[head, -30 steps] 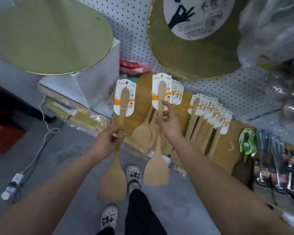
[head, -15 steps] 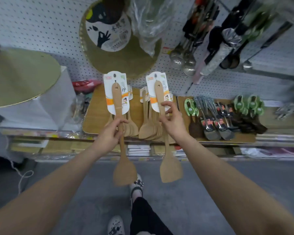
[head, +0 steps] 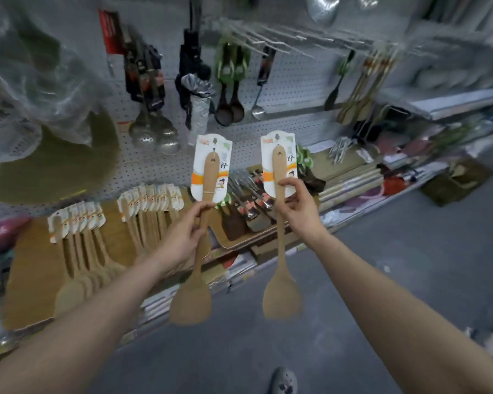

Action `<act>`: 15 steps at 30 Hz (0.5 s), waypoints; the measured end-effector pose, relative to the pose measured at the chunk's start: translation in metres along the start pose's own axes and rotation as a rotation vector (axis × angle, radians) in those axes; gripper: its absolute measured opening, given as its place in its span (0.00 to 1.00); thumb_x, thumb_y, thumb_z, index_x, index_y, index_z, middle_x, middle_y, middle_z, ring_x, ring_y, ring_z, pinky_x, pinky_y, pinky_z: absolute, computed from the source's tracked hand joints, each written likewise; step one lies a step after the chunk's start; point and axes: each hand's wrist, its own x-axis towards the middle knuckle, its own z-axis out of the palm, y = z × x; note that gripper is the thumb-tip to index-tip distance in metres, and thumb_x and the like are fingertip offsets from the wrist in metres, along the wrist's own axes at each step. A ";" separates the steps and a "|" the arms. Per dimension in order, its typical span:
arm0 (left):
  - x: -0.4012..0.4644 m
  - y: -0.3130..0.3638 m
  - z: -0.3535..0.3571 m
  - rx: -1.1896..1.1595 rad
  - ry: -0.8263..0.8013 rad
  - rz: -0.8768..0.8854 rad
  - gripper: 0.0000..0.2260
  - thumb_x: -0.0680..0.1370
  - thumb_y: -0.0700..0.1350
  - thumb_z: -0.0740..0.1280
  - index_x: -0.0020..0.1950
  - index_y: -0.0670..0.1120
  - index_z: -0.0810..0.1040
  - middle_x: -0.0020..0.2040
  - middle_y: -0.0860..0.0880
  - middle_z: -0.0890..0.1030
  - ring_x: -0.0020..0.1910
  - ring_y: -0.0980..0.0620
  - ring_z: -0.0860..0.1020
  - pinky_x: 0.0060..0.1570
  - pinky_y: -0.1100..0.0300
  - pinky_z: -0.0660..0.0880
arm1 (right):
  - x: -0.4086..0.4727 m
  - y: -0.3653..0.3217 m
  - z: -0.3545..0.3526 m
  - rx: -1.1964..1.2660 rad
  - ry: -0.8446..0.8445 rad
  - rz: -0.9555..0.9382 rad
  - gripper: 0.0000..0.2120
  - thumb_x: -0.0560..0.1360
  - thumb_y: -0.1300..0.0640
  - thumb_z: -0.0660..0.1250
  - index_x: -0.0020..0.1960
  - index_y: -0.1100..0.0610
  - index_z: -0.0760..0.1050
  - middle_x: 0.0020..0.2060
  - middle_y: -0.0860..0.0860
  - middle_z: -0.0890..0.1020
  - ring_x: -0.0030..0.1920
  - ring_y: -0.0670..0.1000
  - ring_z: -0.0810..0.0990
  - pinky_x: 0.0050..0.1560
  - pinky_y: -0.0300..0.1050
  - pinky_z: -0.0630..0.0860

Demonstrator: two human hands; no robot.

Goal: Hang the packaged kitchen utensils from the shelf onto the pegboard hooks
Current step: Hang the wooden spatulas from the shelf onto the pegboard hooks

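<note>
Two carded spatulas side by side before the pegboard (head: pixel 293 78) — left spatula (head: pixel 195 251), right spatula (head: pixel 281 245).

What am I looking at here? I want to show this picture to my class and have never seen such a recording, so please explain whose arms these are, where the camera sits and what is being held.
There is no machine: a person wears one wide-angle camera on the head, looking forward and down, so both arms reach into view from below. The left hand grips the handle of a wooden spatula on a printed card; the right hand pinches a second carded spatula. Both are held up before a white pegboard where ladles hang on hooks. More carded spatulas lie on the shelf below.
</note>
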 end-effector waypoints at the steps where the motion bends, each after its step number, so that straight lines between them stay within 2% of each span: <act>1: 0.016 0.010 0.016 -0.013 -0.017 0.003 0.28 0.80 0.34 0.64 0.65 0.68 0.67 0.62 0.55 0.75 0.51 0.55 0.79 0.51 0.53 0.80 | 0.004 0.007 -0.020 0.014 0.019 0.000 0.17 0.77 0.66 0.69 0.58 0.49 0.71 0.46 0.50 0.80 0.35 0.46 0.81 0.39 0.44 0.81; 2: 0.032 0.021 0.033 -0.030 -0.033 0.008 0.28 0.80 0.34 0.64 0.64 0.68 0.67 0.61 0.55 0.76 0.51 0.55 0.79 0.49 0.56 0.80 | 0.009 0.015 -0.040 0.017 0.033 0.012 0.17 0.77 0.66 0.68 0.59 0.50 0.71 0.47 0.50 0.80 0.34 0.44 0.80 0.38 0.43 0.81; 4: 0.064 0.044 0.069 -0.050 -0.056 0.022 0.28 0.79 0.34 0.64 0.61 0.69 0.68 0.57 0.57 0.76 0.51 0.55 0.79 0.44 0.61 0.79 | 0.018 0.030 -0.081 0.012 0.045 0.038 0.18 0.78 0.67 0.67 0.61 0.50 0.69 0.46 0.54 0.79 0.36 0.47 0.81 0.40 0.46 0.82; 7: 0.103 0.075 0.114 -0.047 -0.079 0.044 0.27 0.79 0.34 0.64 0.62 0.67 0.69 0.53 0.61 0.77 0.50 0.55 0.80 0.50 0.49 0.81 | 0.031 0.051 -0.136 0.020 0.072 0.078 0.19 0.78 0.65 0.67 0.63 0.48 0.68 0.47 0.62 0.81 0.43 0.60 0.83 0.46 0.54 0.83; 8: 0.123 0.089 0.142 -0.039 -0.095 0.072 0.27 0.79 0.34 0.65 0.63 0.67 0.69 0.54 0.60 0.77 0.51 0.55 0.80 0.52 0.47 0.80 | 0.036 0.063 -0.167 0.019 0.097 0.095 0.19 0.79 0.64 0.67 0.63 0.47 0.68 0.50 0.62 0.81 0.44 0.61 0.83 0.47 0.54 0.83; 11: 0.161 0.117 0.188 -0.014 -0.097 0.118 0.28 0.78 0.34 0.65 0.60 0.69 0.69 0.53 0.60 0.78 0.48 0.60 0.81 0.54 0.48 0.80 | 0.047 0.085 -0.222 0.028 0.145 0.096 0.18 0.78 0.63 0.69 0.62 0.48 0.70 0.52 0.49 0.80 0.42 0.55 0.83 0.43 0.45 0.81; 14: 0.209 0.153 0.249 -0.034 -0.121 0.153 0.27 0.78 0.34 0.65 0.59 0.69 0.69 0.54 0.59 0.79 0.48 0.57 0.82 0.56 0.47 0.79 | 0.061 0.116 -0.291 0.053 0.202 0.109 0.15 0.77 0.63 0.69 0.61 0.51 0.72 0.51 0.44 0.78 0.44 0.59 0.82 0.43 0.47 0.81; 15: 0.222 0.165 0.265 -0.043 -0.130 0.172 0.27 0.79 0.34 0.65 0.59 0.69 0.69 0.55 0.59 0.79 0.48 0.55 0.82 0.56 0.46 0.79 | 0.064 0.126 -0.311 0.049 0.220 0.121 0.15 0.77 0.62 0.69 0.60 0.51 0.73 0.50 0.45 0.78 0.43 0.57 0.83 0.42 0.48 0.81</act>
